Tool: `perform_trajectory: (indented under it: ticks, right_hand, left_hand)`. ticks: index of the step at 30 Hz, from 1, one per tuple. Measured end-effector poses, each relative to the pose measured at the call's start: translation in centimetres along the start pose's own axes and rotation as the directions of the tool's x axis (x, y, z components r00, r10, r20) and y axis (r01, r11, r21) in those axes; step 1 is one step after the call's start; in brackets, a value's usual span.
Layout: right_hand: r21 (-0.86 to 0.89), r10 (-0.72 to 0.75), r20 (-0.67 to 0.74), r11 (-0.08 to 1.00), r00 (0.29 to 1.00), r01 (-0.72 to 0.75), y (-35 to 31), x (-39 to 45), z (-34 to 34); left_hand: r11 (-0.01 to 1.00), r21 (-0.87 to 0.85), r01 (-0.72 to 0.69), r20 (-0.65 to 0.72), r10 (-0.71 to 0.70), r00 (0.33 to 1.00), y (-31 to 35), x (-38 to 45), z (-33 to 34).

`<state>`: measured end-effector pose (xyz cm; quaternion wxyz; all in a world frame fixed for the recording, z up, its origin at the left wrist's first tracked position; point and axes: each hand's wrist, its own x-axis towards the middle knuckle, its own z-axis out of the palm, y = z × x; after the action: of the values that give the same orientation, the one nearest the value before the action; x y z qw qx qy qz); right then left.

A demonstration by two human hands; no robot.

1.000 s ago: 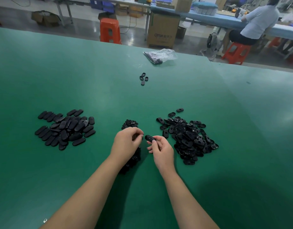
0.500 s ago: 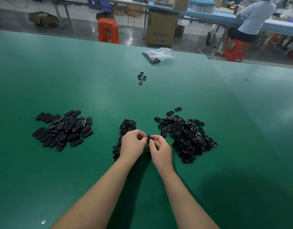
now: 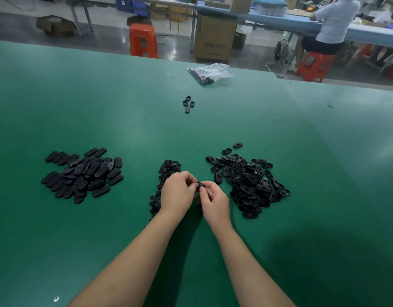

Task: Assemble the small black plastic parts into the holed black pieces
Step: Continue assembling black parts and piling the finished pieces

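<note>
My left hand and my right hand meet fingertip to fingertip over the green table, both pinching one holed black piece; whether a small part sits in it is hidden by my fingers. A narrow heap of small black parts lies just behind and under my left hand. To the right spreads a pile of holed black pieces. At the left lies a pile of smooth oval black pieces.
Several loose black pieces lie farther back in the middle. A clear plastic bag with dark parts rests near the far edge. Beyond the table are orange stools, a cardboard box and a seated person.
My left hand left the small-parts heap and came right to meet my right hand. Both hands now pinch the holed piece that my right hand held alone.
</note>
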<state>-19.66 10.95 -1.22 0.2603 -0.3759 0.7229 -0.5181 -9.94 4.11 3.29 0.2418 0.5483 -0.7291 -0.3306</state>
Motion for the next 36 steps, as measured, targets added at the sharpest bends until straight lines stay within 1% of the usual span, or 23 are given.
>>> perform_trajectory:
  ticks: [3,9,14,21,24,26,28,30,31,33,36]
  right_hand:
    - [0.006,-0.005,-0.001,1.0,1.0,0.005,-0.1,0.0,0.0]
    - [0.015,-0.003,-0.008,1.0,1.0,0.003,-0.2,-0.1,0.0]
    - [0.06,0.029,-0.028,0.998,0.999,-0.028,0.1,0.1,0.0]
    - [0.194,0.09,-0.049,0.978,0.995,-0.079,0.3,0.3,0.0]
    - [0.212,0.088,-0.064,0.974,0.994,-0.072,0.2,0.3,-0.1]
    - [0.223,0.085,-0.053,0.972,0.995,-0.071,0.1,0.2,-0.1]
    - [0.213,0.086,-0.041,0.974,0.995,-0.076,0.1,0.2,-0.1]
    - [0.198,0.083,-0.028,0.977,0.996,-0.076,0.1,0.2,-0.1]
    - [0.19,0.08,-0.022,0.979,0.997,-0.075,0.2,0.2,-0.1]
    - [0.178,0.071,-0.017,0.982,0.997,-0.067,0.2,0.2,-0.1]
    - [0.176,0.062,-0.012,0.983,0.998,-0.059,0.2,0.2,-0.2]
  left_hand:
    - [0.999,0.03,0.011,-0.033,-0.01,0.999,0.1,-0.1,0.1]
    - [0.997,0.07,-0.023,-0.039,0.026,0.999,0.3,-0.7,0.3]
    - [1.0,0.005,-0.011,-0.049,0.011,0.999,0.5,-1.2,0.8]
    - [0.993,-0.09,-0.077,-0.031,0.075,0.997,0.1,-2.1,1.4]
    - [0.991,-0.106,-0.086,-0.019,0.084,0.996,-0.1,-2.0,1.2]
    - [0.99,-0.1,-0.099,-0.033,0.096,0.995,-0.2,-1.8,1.0]
    - [0.991,-0.102,-0.082,-0.051,0.077,0.996,-0.2,-1.5,0.8]
    - [0.992,-0.122,-0.044,-0.026,0.041,0.999,-0.3,-1.1,0.6]
    - [0.994,-0.106,-0.038,0.003,0.038,0.999,-0.4,-0.8,0.5]
    - [0.997,-0.038,-0.063,0.058,0.065,0.996,-0.5,-0.3,0.4]
    - [0.995,0.007,-0.097,0.088,0.096,0.992,-0.5,0.2,0.0]
